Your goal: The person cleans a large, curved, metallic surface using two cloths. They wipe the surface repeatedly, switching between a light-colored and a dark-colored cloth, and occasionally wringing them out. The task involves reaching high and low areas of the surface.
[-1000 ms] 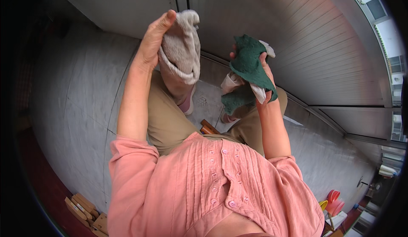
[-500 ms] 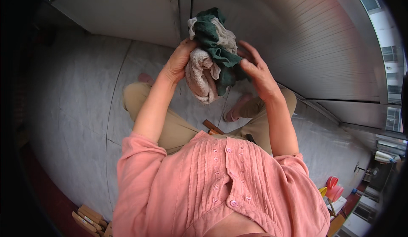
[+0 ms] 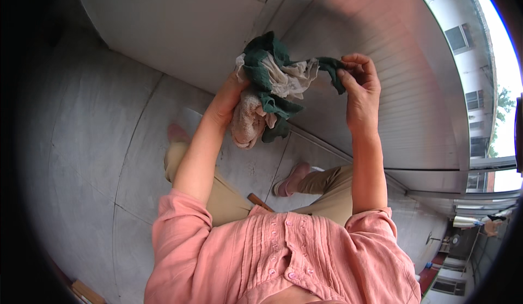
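Bunched rags hang in front of me, well above the floor. Among them are a dark green cloth (image 3: 258,71), a thin whitish cloth (image 3: 284,76) and a thick beige towel (image 3: 248,120). My left hand (image 3: 231,94) is closed round the bundle's left side, its fingertips hidden behind the fabric. With thumb and fingers pinched, my right hand (image 3: 360,83) holds a corner of the green cloth, drawn out to the right of the bundle.
A ribbed metal panel (image 3: 392,102) rises ahead and to the right, beside a plain grey panel (image 3: 169,26). Grey tiles (image 3: 81,140) cover the floor. A brown wooden piece (image 3: 260,201) shows between my legs, and windows (image 3: 460,38) lie beyond the far-right edge.
My right hand has closed on a corner of the green cloth and moved right, stretching it away from the bundle. My view has tilted up. My left hand keeps its grip.
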{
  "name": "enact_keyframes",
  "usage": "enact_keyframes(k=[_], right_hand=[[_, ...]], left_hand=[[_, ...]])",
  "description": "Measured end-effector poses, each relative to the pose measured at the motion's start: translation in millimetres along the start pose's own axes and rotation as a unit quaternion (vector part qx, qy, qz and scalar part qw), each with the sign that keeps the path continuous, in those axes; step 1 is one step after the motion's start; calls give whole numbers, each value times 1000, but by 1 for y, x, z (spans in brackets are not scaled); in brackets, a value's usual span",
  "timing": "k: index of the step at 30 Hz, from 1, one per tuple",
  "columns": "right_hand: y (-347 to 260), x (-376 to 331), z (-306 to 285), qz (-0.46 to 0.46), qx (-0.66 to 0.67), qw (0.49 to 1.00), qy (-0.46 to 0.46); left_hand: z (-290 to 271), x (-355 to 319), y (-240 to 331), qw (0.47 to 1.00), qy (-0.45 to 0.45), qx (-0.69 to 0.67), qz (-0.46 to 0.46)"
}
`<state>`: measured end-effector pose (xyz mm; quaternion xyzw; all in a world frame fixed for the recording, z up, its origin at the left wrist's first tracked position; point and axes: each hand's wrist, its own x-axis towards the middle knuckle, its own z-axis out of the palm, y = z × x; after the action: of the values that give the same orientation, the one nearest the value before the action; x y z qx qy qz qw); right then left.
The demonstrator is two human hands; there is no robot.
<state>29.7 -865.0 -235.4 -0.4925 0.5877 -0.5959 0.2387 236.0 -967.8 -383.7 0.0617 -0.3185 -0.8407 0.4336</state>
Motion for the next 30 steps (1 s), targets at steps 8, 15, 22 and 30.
enact_keyframes(k=[8, 15, 22, 30], right_hand=[[-112, 139, 115, -614, -477, 626, -52], [-52, 143, 159, -624, -570, 529, -78], [-59, 161, 142, -610, -598, 518, -46], [-102, 155, 155, -577, -595, 560, 21]], left_hand=[[38, 62, 65, 990, 75, -7, 119], [13, 59, 43, 984, 134, -61, 97], [30, 54, 47, 990, 97, -63, 76], [28, 49, 39, 988, 61, -109, 91]])
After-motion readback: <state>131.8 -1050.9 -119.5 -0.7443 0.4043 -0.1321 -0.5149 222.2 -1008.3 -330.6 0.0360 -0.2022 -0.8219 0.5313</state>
